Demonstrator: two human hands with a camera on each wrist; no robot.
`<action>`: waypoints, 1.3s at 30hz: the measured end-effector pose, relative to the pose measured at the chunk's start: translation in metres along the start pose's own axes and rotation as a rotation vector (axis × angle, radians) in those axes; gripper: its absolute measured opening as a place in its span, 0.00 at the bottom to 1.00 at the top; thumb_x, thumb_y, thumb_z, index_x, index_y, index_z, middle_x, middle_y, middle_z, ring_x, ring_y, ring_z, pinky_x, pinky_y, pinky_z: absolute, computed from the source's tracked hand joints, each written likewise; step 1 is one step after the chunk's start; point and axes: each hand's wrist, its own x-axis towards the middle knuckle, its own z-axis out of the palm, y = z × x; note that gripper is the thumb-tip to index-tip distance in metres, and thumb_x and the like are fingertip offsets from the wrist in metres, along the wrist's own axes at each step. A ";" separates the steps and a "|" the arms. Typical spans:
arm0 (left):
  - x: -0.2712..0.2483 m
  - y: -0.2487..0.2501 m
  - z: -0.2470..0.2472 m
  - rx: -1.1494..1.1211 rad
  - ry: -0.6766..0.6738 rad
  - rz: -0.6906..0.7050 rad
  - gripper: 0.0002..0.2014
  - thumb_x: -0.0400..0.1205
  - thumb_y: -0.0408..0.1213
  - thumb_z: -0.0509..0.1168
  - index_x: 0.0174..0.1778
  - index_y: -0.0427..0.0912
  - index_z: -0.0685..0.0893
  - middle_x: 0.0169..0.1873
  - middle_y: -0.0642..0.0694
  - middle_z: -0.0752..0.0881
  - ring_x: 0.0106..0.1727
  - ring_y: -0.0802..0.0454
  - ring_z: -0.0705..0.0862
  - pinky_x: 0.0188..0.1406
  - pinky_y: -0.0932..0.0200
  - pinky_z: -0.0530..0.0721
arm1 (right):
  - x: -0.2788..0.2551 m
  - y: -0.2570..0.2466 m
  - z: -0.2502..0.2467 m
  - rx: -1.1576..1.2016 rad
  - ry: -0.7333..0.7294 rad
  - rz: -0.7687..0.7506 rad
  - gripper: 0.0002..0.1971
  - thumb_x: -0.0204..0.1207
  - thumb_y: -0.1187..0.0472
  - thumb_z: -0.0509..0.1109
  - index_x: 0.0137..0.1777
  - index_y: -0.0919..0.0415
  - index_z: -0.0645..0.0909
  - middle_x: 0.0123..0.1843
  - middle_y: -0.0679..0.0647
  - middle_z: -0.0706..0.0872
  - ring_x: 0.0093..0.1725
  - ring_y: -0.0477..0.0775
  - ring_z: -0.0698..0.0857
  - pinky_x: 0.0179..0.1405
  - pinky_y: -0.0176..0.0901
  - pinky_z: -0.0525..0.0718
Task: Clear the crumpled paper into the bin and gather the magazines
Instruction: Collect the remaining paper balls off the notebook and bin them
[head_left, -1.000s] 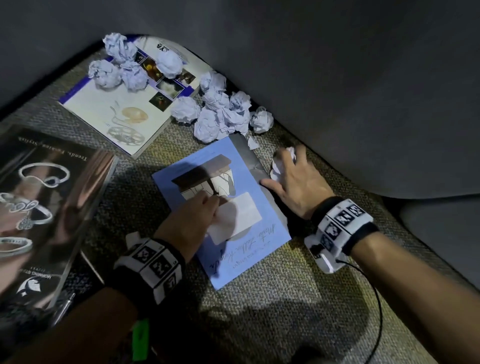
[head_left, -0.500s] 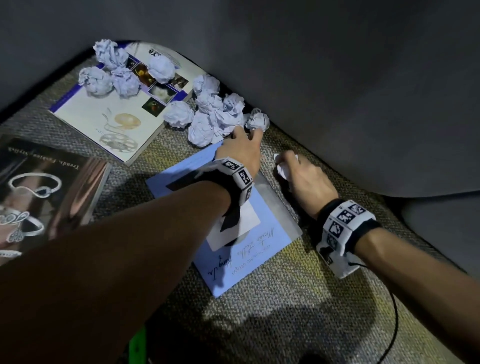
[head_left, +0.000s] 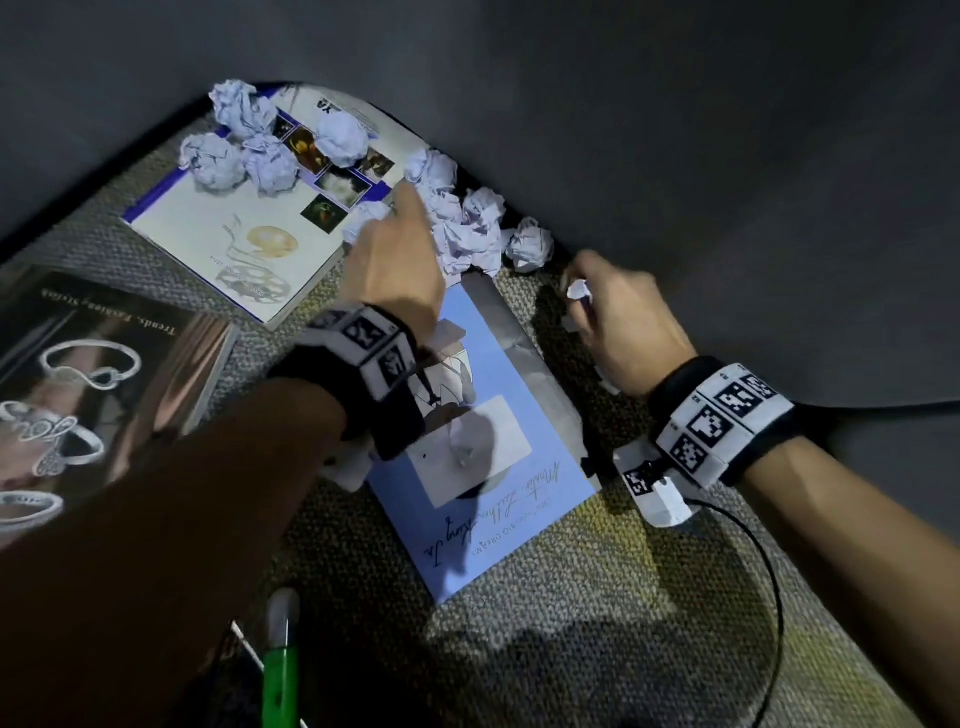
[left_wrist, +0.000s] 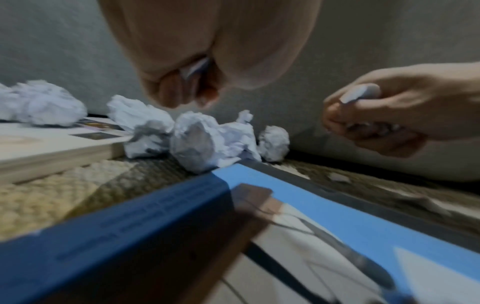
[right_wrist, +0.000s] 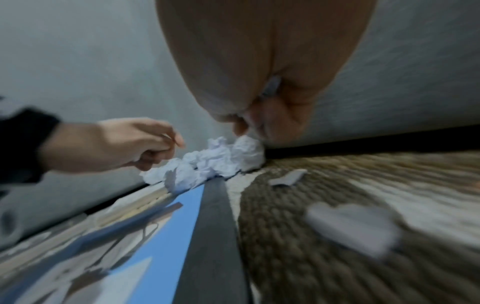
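Several crumpled paper balls lie in a heap (head_left: 467, 228) against the grey wall, and more (head_left: 218, 161) sit on a white magazine (head_left: 244, 234). My left hand (head_left: 402, 213) hovers over the heap's left end. Its fingers curl round a small paper scrap (left_wrist: 196, 66). My right hand (head_left: 576, 299) is just right of the heap and grips a crumpled paper wad (head_left: 579, 290), seen in its fist (left_wrist: 361, 94). A blue magazine (head_left: 483, 441) lies under my left wrist. A dark jewellery magazine (head_left: 93, 395) lies at the left.
Everything rests on woven carpet (head_left: 571, 597) beside a grey upholstered surface (head_left: 675, 156). Loose paper scraps (right_wrist: 288, 176) lie on the carpet right of the blue magazine. A green pen-like object (head_left: 280, 670) is near the bottom. A black cable (head_left: 769, 597) trails from my right wrist. No bin is visible.
My left hand left the blue magazine, reached to the paper heap, then slid left towards the white magazine. My right hand rose slightly, still holding its paper.
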 end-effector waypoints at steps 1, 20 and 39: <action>0.005 -0.005 -0.003 0.060 0.047 0.003 0.16 0.81 0.28 0.56 0.66 0.37 0.67 0.52 0.33 0.81 0.50 0.36 0.79 0.42 0.47 0.72 | 0.003 -0.008 -0.001 -0.016 -0.012 0.012 0.12 0.76 0.66 0.60 0.60 0.62 0.73 0.40 0.64 0.83 0.42 0.71 0.82 0.40 0.52 0.79; 0.041 -0.014 0.026 0.416 -0.077 0.082 0.25 0.77 0.46 0.63 0.65 0.31 0.75 0.64 0.31 0.74 0.62 0.32 0.77 0.54 0.42 0.79 | 0.043 -0.020 0.013 -0.095 -0.122 -0.025 0.19 0.75 0.59 0.65 0.66 0.56 0.72 0.55 0.63 0.85 0.54 0.69 0.83 0.51 0.50 0.80; -0.053 0.007 0.042 0.302 -0.303 0.439 0.17 0.80 0.48 0.58 0.53 0.36 0.73 0.51 0.36 0.78 0.54 0.38 0.74 0.47 0.47 0.71 | -0.056 0.022 0.029 -0.194 -0.094 0.113 0.27 0.76 0.39 0.61 0.72 0.46 0.61 0.62 0.58 0.76 0.49 0.66 0.84 0.48 0.54 0.85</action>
